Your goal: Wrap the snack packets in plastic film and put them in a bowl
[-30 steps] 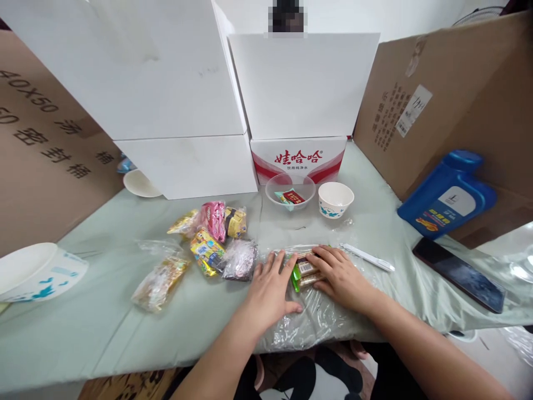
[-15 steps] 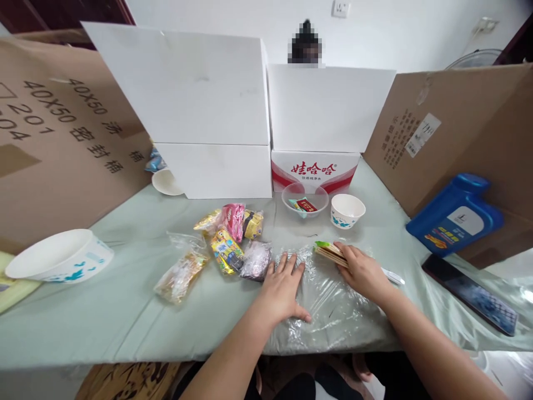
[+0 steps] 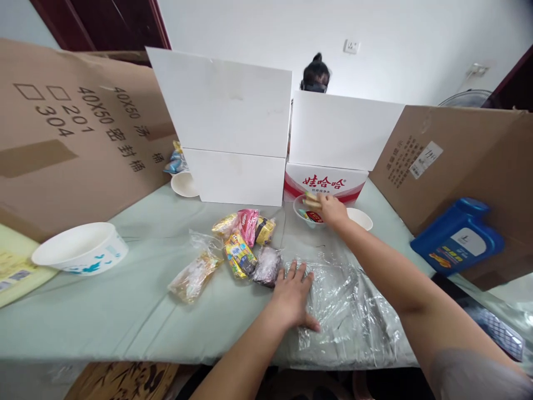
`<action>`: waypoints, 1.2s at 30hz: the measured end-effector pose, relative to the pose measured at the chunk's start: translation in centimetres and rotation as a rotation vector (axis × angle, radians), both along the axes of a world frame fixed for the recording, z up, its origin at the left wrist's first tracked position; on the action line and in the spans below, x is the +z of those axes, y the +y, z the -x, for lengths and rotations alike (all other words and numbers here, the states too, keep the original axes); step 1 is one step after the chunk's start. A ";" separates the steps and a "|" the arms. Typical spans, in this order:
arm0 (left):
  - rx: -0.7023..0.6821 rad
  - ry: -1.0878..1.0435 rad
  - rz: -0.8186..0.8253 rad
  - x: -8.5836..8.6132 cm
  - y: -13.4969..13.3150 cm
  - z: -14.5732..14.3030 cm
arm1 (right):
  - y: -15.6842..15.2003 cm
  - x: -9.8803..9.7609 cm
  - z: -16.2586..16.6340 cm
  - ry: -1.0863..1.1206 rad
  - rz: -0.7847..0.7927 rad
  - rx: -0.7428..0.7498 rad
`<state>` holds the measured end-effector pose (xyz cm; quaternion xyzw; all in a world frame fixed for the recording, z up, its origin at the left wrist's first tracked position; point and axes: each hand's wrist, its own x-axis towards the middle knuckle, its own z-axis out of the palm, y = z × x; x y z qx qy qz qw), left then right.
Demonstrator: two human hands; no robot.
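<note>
My right hand reaches far forward and is closed on a small stack of wrapped snack bars, held just over a clear bowl that contains a red packet. My left hand lies flat, fingers spread, on the left edge of a crinkled clear plastic bag near the table's front edge. Just left of that hand lies a cluster of snack packets, among them pink, yellow and silver ones.
A white paper cup stands right of the clear bowl. A large white bowl sits at the left, a blue jug at the right. White boxes and cardboard wall in the table; a person's head shows behind them.
My right hand lifted the snack bars off the plastic bag and carried them forward to the clear bowl. My left hand stayed flat on the bag. The camera tilted up.
</note>
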<state>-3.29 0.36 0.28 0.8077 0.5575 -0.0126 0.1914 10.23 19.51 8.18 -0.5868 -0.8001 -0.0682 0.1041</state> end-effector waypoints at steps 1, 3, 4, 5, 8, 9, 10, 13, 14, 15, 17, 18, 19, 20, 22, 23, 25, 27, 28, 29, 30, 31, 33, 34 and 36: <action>-0.002 -0.006 -0.003 -0.1 0.0 0.1 | 0.6 -0.5 0.1 -0.004 0.031 0.017; -0.003 -0.023 -0.015 -0.2 0.0 0.2 | 1.0 -1.2 -0.1 -0.006 0.082 0.069; -0.003 -0.031 -0.020 -0.2 -0.1 0.2 | 0.8 -1.4 -0.4 -0.001 0.093 0.106; 0.000 -0.037 -0.023 -0.1 -0.1 0.3 | 0.3 -1.6 -0.7 0.009 0.089 0.146; 0.009 -0.043 -0.028 0.1 -0.2 0.3 | -2.9 -2.3 -1.9 0.056 0.015 0.242; 0.010 -0.044 -0.031 0.1 -0.2 0.3 | -4.5 -2.8 -2.3 0.077 -0.018 0.273; 0.009 -0.045 -0.037 0.1 -0.2 0.3 | -6.3 -3.5 -2.8 0.094 -0.043 0.301; 0.013 -0.043 -0.047 -0.1 -0.1 0.2 | -11.8 -6.3 -4.3 0.135 -0.056 0.620; 0.023 -0.039 -0.045 -0.1 -0.1 0.2 | -13.4 -7.3 -4.8 0.107 -0.025 0.704; 0.036 -0.033 -0.038 -0.1 0.0 0.2 | -14.7 -8.2 -5.4 0.094 0.001 0.696; 0.069 -0.014 -0.018 0.1 0.1 0.3 | -16.3 -9.5 -6.5 0.063 0.061 0.566; 0.085 -0.002 -0.010 0.3 0.3 0.4 | -16.8 -9.9 -7.0 0.049 0.093 0.467; 0.099 0.008 -0.002 0.4 0.4 0.5 | -17.0 -10.1 -7.4 0.033 0.129 0.377; 0.110 0.017 0.004 0.6 0.5 0.6 | -17.0 -10.2 -7.8 0.016 0.166 0.310; 0.127 0.025 -0.002 1.0 0.6 0.7 | -16.9 -10.0 -8.5 0.001 0.215 0.232; 0.129 0.019 -0.014 1.2 0.7 0.7 | -16.9 -9.8 -8.8 0.011 0.213 0.219; 0.120 -0.029 -0.073 1.5 0.5 0.7 | -17.0 -9.2 -9.4 0.073 0.151 0.235; 0.084 -0.117 -0.162 1.8 0.3 0.5 | -17.3 -8.7 -10.3 0.164 0.046 0.273; 0.059 -0.159 -0.194 1.8 0.2 0.3 | -17.4 -8.5 -10.8 0.206 -0.006 0.287; 0.033 -0.188 -0.209 1.8 0.1 0.2 | -17.5 -8.4 -11.5 0.239 -0.052 0.286; 0.010 -0.198 -0.211 1.8 0.1 0.1 | -17.6 -8.4 -12.2 0.261 -0.088 0.271; -0.005 -0.189 -0.204 1.7 0.1 0.0 | -17.6 -8.5 -13.1 0.271 -0.113 0.244; -0.006 -0.147 -0.191 1.4 0.2 -0.1 | -17.4 -8.9 -15.1 0.258 -0.135 0.174; 0.001 -0.130 -0.193 1.3 0.3 -0.1 | -17.2 -9.2 -16.2 0.238 -0.140 0.137; 0.017 -0.120 -0.201 1.0 0.5 -0.1 | -16.8 -9.9 -18.4 0.183 -0.144 0.069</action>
